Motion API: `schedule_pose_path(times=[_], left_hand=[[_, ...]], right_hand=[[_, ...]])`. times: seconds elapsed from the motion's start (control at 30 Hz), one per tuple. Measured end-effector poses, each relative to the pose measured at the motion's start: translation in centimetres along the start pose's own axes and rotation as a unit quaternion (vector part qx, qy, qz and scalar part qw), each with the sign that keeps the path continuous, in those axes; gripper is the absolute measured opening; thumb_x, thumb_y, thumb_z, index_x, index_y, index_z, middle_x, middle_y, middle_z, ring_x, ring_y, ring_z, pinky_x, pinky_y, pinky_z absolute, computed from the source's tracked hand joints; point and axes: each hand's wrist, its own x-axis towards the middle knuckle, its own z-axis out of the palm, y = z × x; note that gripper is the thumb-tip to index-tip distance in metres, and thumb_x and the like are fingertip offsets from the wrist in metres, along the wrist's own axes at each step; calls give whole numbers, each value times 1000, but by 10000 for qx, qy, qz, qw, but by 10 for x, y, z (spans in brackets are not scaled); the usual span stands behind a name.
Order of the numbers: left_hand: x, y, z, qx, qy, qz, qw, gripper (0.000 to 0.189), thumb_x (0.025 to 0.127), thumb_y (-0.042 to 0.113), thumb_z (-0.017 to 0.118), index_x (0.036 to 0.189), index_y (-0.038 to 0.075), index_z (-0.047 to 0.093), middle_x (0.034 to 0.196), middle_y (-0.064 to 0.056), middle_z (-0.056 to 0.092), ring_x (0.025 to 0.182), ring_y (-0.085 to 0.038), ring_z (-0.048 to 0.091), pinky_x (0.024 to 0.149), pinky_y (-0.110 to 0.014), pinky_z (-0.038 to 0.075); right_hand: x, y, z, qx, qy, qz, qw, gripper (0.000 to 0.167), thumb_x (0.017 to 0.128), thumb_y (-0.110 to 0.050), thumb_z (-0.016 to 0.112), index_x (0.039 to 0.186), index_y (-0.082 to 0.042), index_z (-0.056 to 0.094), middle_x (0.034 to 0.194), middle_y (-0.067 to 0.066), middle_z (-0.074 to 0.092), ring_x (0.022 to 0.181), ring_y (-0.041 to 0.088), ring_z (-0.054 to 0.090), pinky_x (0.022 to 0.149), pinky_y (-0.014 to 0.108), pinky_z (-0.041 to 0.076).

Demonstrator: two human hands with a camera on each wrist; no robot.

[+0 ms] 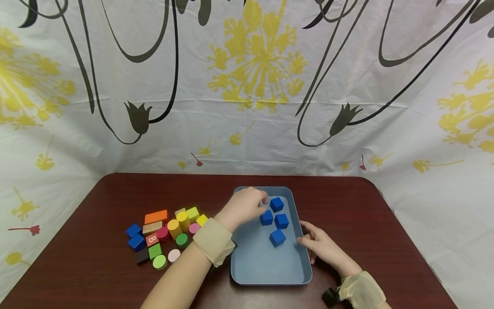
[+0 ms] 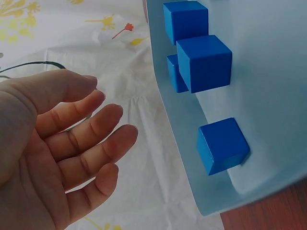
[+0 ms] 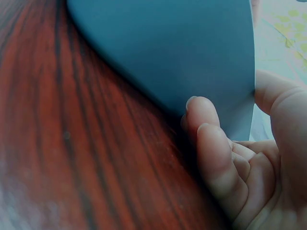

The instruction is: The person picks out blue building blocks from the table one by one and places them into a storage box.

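Note:
A grey-blue tray (image 1: 266, 270) stands on the table with several blue cubes (image 1: 277, 237) in its far half. Over its far left part is my left hand (image 1: 246, 208), beside the cubes. In the left wrist view this hand (image 2: 72, 139) has loosely bent fingers and holds nothing; the cubes (image 2: 223, 146) lie apart from it. My right hand (image 1: 322, 244) holds the tray's right side. From the right wrist, the thumb is seen at the rim and the curled fingers (image 3: 213, 148) against the outer wall (image 3: 168, 52).
Left of the tray lies a group of coloured blocks: an orange block (image 1: 156, 216), blue cubes (image 1: 137, 242), yellow cylinders (image 1: 174, 228), green pieces (image 1: 159, 262) and a dark block (image 1: 142, 256). A patterned cloth (image 1: 247, 141) hangs behind the dark red-brown table (image 1: 347, 206).

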Motion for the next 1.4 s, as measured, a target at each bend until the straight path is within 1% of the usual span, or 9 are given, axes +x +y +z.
schedule_pose_path(times=[0.3, 0.43, 0.8, 0.87, 0.97, 1.07, 1.13, 1.2, 1.4], left_hand=[[-17, -5, -9, 199, 404, 110, 9989, 10, 92, 18, 65, 94, 12, 73, 83, 2, 67, 67, -10, 54, 65, -24, 50], [-26, -7, -13, 353, 493, 139, 9981, 8, 91, 18, 66, 91, 12, 73, 78, 3, 65, 65, -9, 53, 65, -22, 50], [-50, -16, -25, 649, 672, 19, 9956, 6, 89, 15, 67, 89, 13, 73, 76, 3, 65, 57, -8, 49, 54, -20, 44], [-54, -18, -25, 651, 740, 34, 9951, 6, 89, 15, 67, 86, 13, 72, 71, 5, 63, 55, -7, 48, 52, -20, 43], [-60, -21, -27, 656, 852, 56, 9942, 9, 89, 15, 67, 81, 15, 69, 61, 7, 53, 53, -8, 45, 50, -21, 40], [-67, -24, -29, 627, 905, 16, 9939, 10, 89, 16, 68, 79, 15, 68, 56, 7, 45, 52, -9, 44, 51, -21, 40], [-72, -25, -32, 568, 910, -80, 9942, 8, 89, 17, 69, 82, 14, 70, 58, 9, 47, 54, -8, 45, 53, -22, 42], [-77, -27, -34, 520, 918, -174, 9943, 5, 89, 17, 69, 85, 14, 71, 63, 9, 52, 57, -8, 47, 57, -21, 45], [-93, -34, -41, 384, 1063, -326, 9931, 4, 89, 12, 69, 85, 13, 71, 73, 7, 62, 65, -9, 54, 65, -25, 51]], right_hand=[[1, -1, -1, -13, -44, 38, 10000, 67, 97, -15, 57, 149, 6, 21, 73, 16, 66, 40, 16, 51, 41, 39, 49], [-1, -1, 0, -7, -39, 73, 10000, 66, 97, -14, 57, 148, 7, 21, 74, 16, 66, 40, 17, 51, 41, 39, 49], [-2, -3, -2, -100, 1, 58, 9999, 66, 97, -15, 57, 148, 7, 21, 75, 15, 67, 39, 17, 51, 41, 39, 49], [-2, -3, -1, -121, 12, 37, 9999, 66, 96, -15, 57, 148, 7, 21, 74, 15, 67, 39, 17, 51, 41, 40, 49], [-2, -3, -1, -158, 25, 18, 9999, 66, 96, -14, 57, 148, 7, 22, 73, 16, 66, 39, 17, 51, 41, 40, 49], [-1, -3, -1, -151, 24, 0, 9999, 66, 96, -14, 57, 148, 7, 22, 73, 16, 66, 39, 17, 51, 41, 40, 49], [-1, -3, -1, -137, 9, -5, 9999, 66, 96, -14, 57, 148, 7, 22, 74, 16, 67, 39, 17, 52, 40, 40, 49], [-1, -3, 0, -124, 1, -10, 9999, 66, 96, -14, 57, 148, 7, 21, 75, 16, 67, 39, 17, 52, 40, 40, 49], [-2, -4, 0, -92, -5, -15, 10000, 66, 96, -14, 57, 148, 8, 21, 74, 16, 66, 39, 17, 52, 40, 39, 49]])
